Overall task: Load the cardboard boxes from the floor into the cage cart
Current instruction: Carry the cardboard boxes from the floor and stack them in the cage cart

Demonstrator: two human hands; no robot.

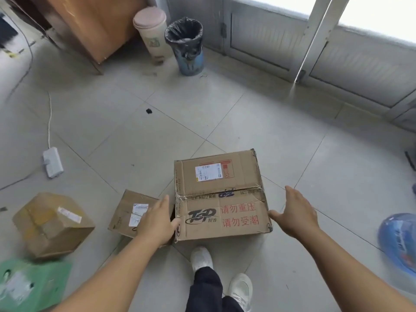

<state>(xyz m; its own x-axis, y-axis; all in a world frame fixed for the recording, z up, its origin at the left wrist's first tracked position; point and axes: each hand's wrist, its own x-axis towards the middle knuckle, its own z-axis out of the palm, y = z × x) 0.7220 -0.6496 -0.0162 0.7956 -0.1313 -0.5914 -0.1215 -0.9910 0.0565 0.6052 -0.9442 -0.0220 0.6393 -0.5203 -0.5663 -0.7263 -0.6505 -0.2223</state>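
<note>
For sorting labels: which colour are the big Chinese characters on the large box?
Red, printed on the large box; seen in the head view.

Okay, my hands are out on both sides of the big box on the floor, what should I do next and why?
Probably close both hands in onto the sides of the big box and grip it. The left hand is at its left edge and the right hand is open just off its right edge, so neither seems to hold it yet, and it sits flat on the floor.

Single head view, looking steeply down at floor (157,122), close
</note>
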